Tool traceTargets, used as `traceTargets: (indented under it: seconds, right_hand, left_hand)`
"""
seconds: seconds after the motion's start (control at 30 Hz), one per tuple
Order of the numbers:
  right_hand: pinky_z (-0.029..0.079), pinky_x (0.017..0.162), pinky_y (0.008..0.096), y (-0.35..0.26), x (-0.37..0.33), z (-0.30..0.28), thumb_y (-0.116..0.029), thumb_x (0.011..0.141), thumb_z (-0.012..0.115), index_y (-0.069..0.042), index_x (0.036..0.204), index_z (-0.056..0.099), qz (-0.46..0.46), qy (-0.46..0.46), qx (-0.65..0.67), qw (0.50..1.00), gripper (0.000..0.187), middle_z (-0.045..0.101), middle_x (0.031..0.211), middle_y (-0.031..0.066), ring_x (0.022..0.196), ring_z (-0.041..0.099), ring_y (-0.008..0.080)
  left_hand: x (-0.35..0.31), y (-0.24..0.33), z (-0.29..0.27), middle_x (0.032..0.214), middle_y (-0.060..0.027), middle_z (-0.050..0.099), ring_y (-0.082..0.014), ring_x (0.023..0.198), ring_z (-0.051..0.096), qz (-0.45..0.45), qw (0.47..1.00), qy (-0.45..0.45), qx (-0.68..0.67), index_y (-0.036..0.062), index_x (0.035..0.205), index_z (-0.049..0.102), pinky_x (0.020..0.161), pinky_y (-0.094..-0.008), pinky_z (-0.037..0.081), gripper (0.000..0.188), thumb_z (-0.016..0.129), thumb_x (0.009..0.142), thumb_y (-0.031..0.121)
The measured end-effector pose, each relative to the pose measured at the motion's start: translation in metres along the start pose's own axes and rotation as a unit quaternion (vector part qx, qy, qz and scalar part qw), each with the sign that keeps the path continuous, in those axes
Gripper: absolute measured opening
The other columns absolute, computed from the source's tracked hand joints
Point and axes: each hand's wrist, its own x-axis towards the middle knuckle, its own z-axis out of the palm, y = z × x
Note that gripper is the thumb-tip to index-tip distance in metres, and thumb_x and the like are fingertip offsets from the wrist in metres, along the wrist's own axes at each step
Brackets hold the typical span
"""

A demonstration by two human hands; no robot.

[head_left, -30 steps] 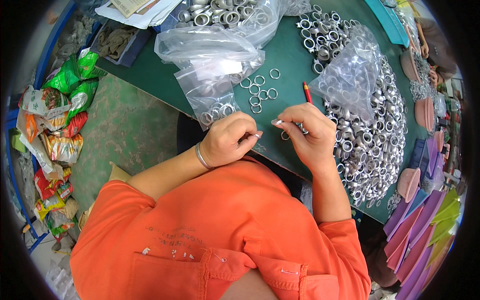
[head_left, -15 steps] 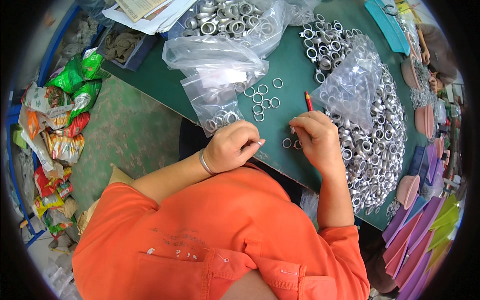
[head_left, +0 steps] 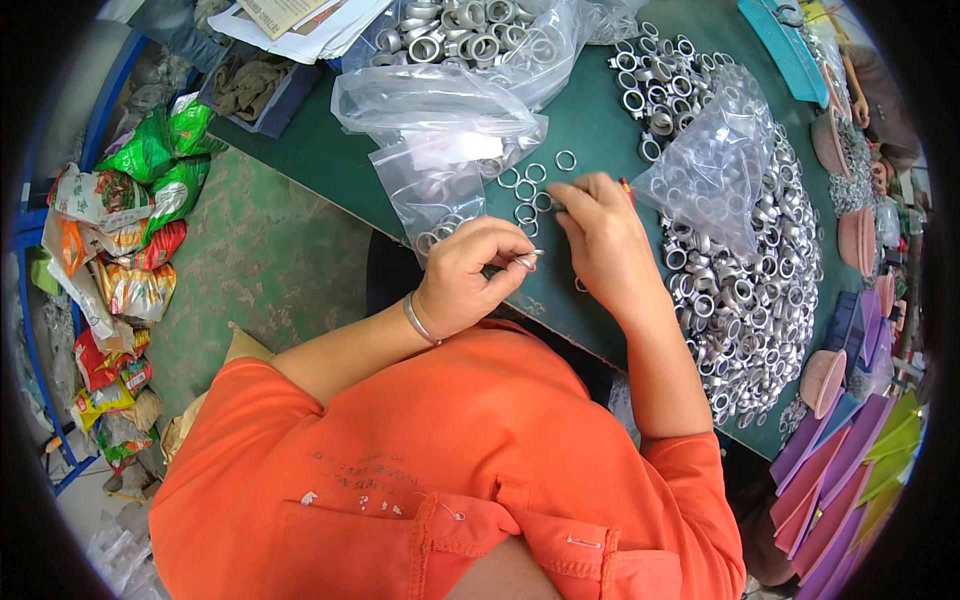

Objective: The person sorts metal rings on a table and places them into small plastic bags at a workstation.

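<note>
Thumb and fingers of my left hand (head_left: pixel 474 270) pinch thin silver metal rings (head_left: pixel 527 262), just off the table's near edge. A bangle (head_left: pixel 418 320) circles that wrist. Past this hand lies a small clear plastic bag (head_left: pixel 425 185) with several rings at its near end. My right hand (head_left: pixel 610 238) is over the green table (head_left: pixel 580 325), its fingers bent together beside a group of loose rings (head_left: pixel 526 191). Whether a ring sits between those fingertips is hard to see. Partly behind the right hand is a red pen (head_left: pixel 627 188).
A large heap of silver metal collars (head_left: pixel 750 320) covers the table's right side, with a clear bag (head_left: pixel 705 185) on top. An open bag of larger collars (head_left: pixel 440 100) stands at the back. Beyond are a teal tray (head_left: pixel 785 50), pink baskets (head_left: pixel 823 382) and another person's arm (head_left: pixel 856 88).
My right hand has moved up and left from near the table edge to the loose rings. My left hand has lifted slightly, and the rings in it show more clearly.
</note>
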Motion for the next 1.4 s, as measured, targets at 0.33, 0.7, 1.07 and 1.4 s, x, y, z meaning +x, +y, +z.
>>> traceTargets:
  seconds: [0.33,0.7,1.07,1.4]
  right_hand:
    - [0.053,0.07,0.0289,0.006,-0.01,-0.004,0.01,0.073,0.07,-0.001,0.094,0.062,0.169,0.006,0.172,0.97,0.025,0.065,0.088,0.0097,0.081,0.066,0.0201]
    - [0.054,0.067,0.024,0.0,-0.034,-0.01,0.01,0.076,0.069,0.0,0.1,0.064,0.157,0.028,0.244,0.956,0.026,0.068,0.086,0.0066,0.078,0.067,0.0136]
    - [0.049,0.068,0.0342,0.005,-0.03,-0.044,0.006,0.07,0.069,0.0,0.078,0.063,0.098,-0.094,0.073,0.988,0.011,0.064,0.081,0.0105,0.075,0.061,0.029]
    - [0.049,0.075,0.0381,0.033,0.032,-0.002,0.003,0.075,0.064,-0.003,0.09,0.067,-0.013,0.003,-0.058,0.998,0.016,0.061,0.084,0.0106,0.09,0.058,0.0316]
  left_hand:
    - [-0.006,-0.008,0.006,0.097,-0.0137,0.062,-0.0192,0.089,0.066,0.004,0.998,0.02,-0.064,0.0039,0.118,0.036,0.079,-0.0295,0.055,0.048,0.059,0.081,-0.018]
    - [-0.012,-0.017,0.007,0.096,-0.0135,0.061,-0.0189,0.089,0.066,0.027,0.999,0.009,-0.016,0.002,0.116,0.04,0.079,-0.0294,0.055,0.047,0.059,0.079,-0.019]
    - [-0.011,-0.012,0.007,0.095,-0.0122,0.063,-0.0168,0.085,0.066,0.076,0.995,0.019,0.059,0.0001,0.106,0.048,0.073,-0.0262,0.056,0.036,0.065,0.078,-0.015]
    - [-0.004,-0.008,0.006,0.091,-0.0128,0.065,-0.0175,0.076,0.065,0.12,0.988,0.022,0.099,0.0012,0.098,0.051,0.065,-0.0257,0.055,0.031,0.069,0.076,-0.011]
